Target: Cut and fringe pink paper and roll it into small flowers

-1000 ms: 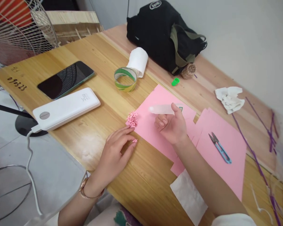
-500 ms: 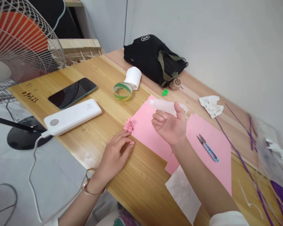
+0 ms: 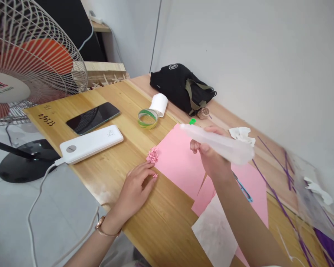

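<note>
My right hand (image 3: 213, 154) is wrapped round a translucent white bottle (image 3: 225, 144), its narrow tip pointing left above the pink paper (image 3: 178, 159). My left hand (image 3: 137, 185) rests on the wooden table, thumb and forefinger pinched on a small pink flower piece (image 3: 155, 175). Just beyond its fingertips a cluster of pink flower pieces (image 3: 153, 154) lies at the left corner of the paper. Blue thread snips (image 3: 245, 191) lie on more pink paper, partly behind my right wrist. A small green cap (image 3: 192, 121) sits past the paper's far edge.
On the left of the table are a phone (image 3: 93, 117) and a cabled white power bank (image 3: 91, 144). Farther back lie tape (image 3: 147, 119), a white roll (image 3: 159, 104) and a black bag (image 3: 180, 87). Purple strips (image 3: 278, 200) and crumpled tissue (image 3: 242, 135) lie right; a fan (image 3: 36, 74) stands left.
My right hand, open half a second ago, has closed round the bottle and lifted it off the pink paper. My left hand keeps its pinch near the cluster. The view has shifted slightly.
</note>
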The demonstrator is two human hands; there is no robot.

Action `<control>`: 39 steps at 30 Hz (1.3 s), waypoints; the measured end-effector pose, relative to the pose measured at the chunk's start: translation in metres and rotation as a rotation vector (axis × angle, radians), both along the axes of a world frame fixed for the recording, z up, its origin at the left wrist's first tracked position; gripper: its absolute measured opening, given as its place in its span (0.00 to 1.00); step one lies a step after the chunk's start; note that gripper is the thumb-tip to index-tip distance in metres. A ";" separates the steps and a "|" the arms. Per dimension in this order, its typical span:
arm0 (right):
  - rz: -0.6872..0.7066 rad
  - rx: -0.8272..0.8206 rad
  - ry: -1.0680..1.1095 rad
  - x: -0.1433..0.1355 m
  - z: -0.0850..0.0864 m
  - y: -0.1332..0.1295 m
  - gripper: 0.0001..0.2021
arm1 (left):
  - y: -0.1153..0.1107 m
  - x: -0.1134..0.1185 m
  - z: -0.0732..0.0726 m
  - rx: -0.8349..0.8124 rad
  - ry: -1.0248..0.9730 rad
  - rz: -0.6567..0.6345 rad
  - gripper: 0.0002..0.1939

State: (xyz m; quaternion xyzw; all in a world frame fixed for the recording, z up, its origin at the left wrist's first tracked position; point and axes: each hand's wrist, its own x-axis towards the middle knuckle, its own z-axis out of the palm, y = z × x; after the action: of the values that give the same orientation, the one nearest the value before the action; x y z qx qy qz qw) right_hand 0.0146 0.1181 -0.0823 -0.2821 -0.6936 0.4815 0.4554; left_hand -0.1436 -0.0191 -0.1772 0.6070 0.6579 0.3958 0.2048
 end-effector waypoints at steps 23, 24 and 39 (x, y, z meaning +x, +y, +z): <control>-0.114 0.945 -0.710 0.010 0.036 0.049 0.04 | -0.002 0.002 -0.003 0.062 0.019 0.011 0.08; -0.118 0.951 -0.722 0.011 0.041 0.051 0.04 | -0.002 0.002 -0.004 0.059 0.014 0.011 0.08; -0.818 1.196 -0.800 0.108 0.028 0.017 0.10 | 0.000 -0.001 -0.012 0.039 -0.003 0.001 0.10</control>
State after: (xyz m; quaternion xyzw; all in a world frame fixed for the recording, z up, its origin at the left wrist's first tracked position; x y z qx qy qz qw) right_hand 0.1229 0.1349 -0.0540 -0.3723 -0.7850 -0.3092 0.3867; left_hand -0.1448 -0.0189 -0.1889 0.6102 0.6500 0.4095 0.1936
